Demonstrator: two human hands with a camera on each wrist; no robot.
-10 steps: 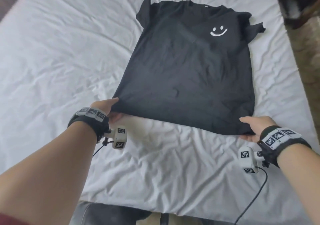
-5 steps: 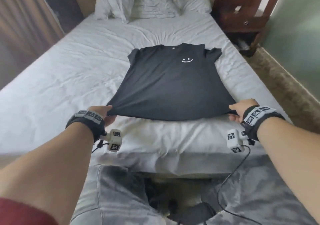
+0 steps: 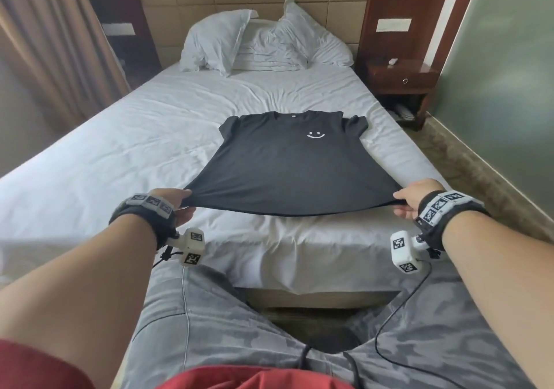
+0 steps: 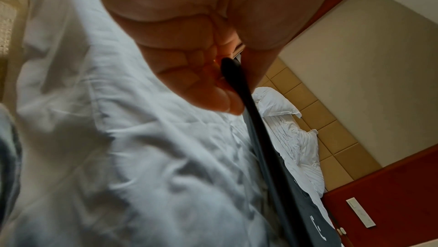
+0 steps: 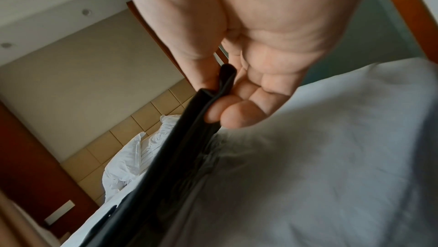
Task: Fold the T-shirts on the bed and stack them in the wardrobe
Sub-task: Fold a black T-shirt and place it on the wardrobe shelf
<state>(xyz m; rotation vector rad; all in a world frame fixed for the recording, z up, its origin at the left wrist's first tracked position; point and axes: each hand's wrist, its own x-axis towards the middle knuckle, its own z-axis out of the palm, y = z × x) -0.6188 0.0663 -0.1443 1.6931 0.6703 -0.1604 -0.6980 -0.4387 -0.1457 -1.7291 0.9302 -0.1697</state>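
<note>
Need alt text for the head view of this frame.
Both hands, left hand and right hand, pinch the bottom hem corners of a black smiley-face T-shirt, stretching it flat over a white-sheeted bed. White pillows lie at the headboard.

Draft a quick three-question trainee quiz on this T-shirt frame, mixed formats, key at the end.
1. True or false: the black T-shirt is already folded in half.
2. Which part does the left hand pinch? A) collar B) a hem corner C) a sleeve
3. Fill in: the white smiley print faces ____.

Key:
1. False; it lies spread flat on the bed, hem stretched between both hands.
2. B; the right hand pinches the other hem corner.
3. Up.
</note>
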